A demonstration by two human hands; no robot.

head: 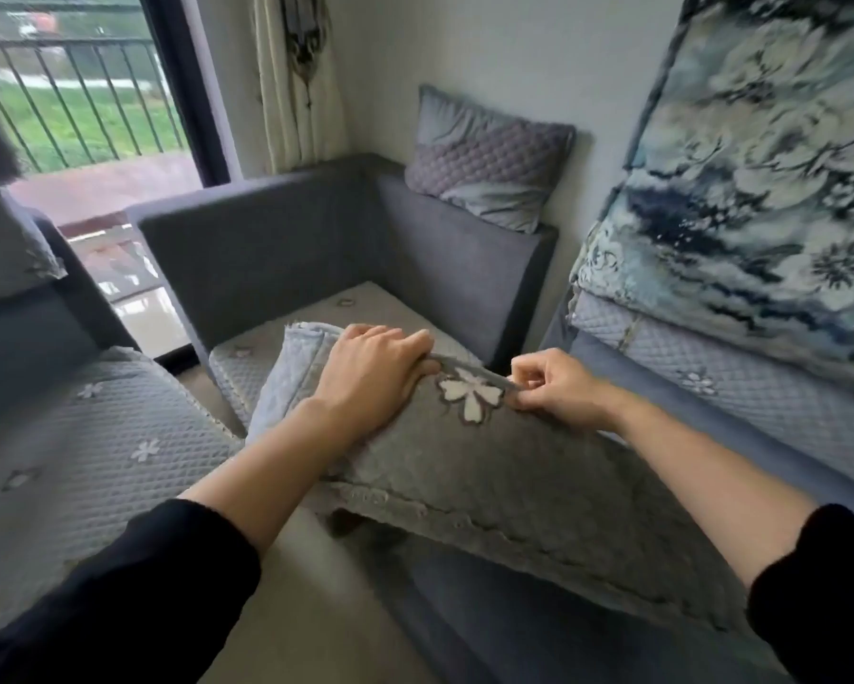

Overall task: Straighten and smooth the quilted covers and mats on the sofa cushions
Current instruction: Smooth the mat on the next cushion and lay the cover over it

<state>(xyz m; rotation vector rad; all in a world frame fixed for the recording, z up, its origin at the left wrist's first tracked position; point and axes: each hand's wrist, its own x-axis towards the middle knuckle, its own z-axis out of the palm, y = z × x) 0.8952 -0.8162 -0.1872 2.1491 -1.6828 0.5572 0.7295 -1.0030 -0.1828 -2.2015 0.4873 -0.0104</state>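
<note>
The grey quilted mat lies over the dark sofa cushion, its far edge running crosswise; the left hand fingers curl over that edge, and the right hand pinches it beside the flower.

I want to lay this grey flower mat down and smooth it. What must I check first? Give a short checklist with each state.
1. Left hand grips the grey mat at its top edge: ok.
2. Right hand pinches the same edge: ok.
3. Mat opened out flat: not ok, its left end is folded over, pale underside showing.
4. Surface under the mat free of things: cannot tell, the mat hides it.
5. Pillow out of the way, on the backrest: ok.
</note>
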